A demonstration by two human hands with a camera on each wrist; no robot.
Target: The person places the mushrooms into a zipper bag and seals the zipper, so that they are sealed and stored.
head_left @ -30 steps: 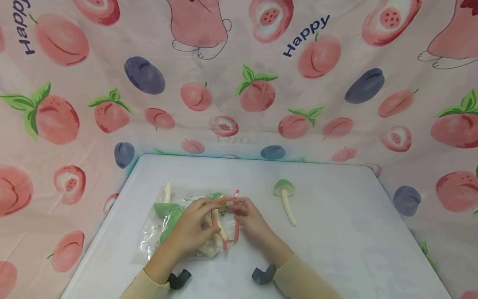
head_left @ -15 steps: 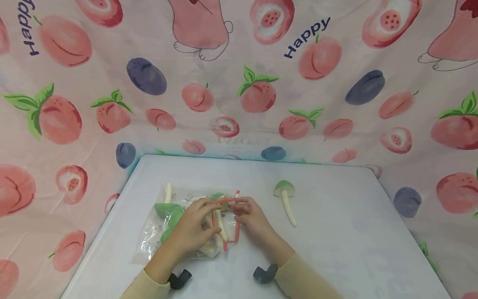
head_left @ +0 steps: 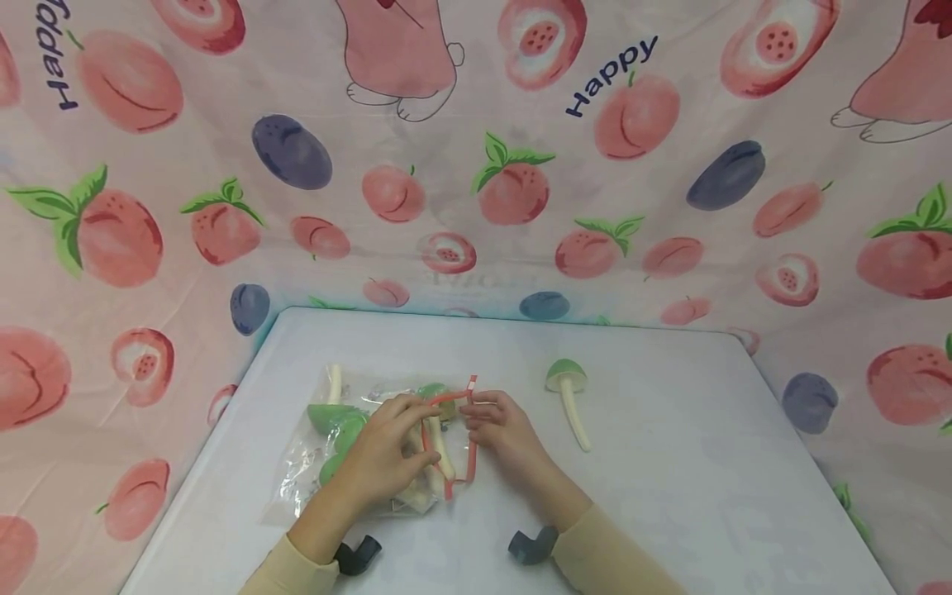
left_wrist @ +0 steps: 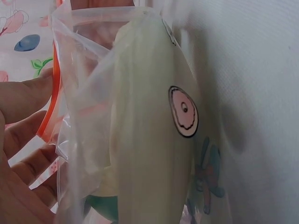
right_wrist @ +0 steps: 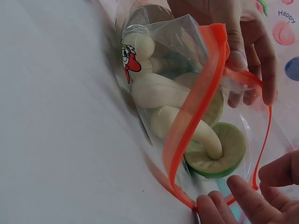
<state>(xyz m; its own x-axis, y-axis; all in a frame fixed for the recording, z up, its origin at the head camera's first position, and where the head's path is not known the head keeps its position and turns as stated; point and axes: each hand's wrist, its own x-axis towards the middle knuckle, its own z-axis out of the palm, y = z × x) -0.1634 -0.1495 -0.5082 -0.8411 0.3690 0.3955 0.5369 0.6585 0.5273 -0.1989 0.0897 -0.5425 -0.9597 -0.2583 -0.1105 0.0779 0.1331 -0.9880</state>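
Note:
A clear zip bag [head_left: 293, 483] with an orange-edged mouth lies at the left of the white table. Inside it are several toy mushrooms [right_wrist: 219, 151] with green caps and cream stems. My left hand [head_left: 387, 454] pinches the orange rim [right_wrist: 198, 100] of the mouth between thumb and fingers. At the opposite side of the gaping mouth is my right hand [head_left: 509, 434], its fingers loosely spread right at the rim. In the right wrist view, these fingers [right_wrist: 254, 200] overlap the lower end of the opening. One more mushroom [head_left: 568, 388] lies outside the bag, to the right.
The white table [head_left: 692, 463] ends at a backdrop [head_left: 461, 157] printed with peaches. Below the hands, a black curved piece [head_left: 359, 555] sits by the left cuff and another black piece [head_left: 531, 545] by the right cuff.
My right hand has shifted slightly to the right, its fingers drawing back a little at the bag's mouth. The left hand, the bag and the loose mushroom stay in place.

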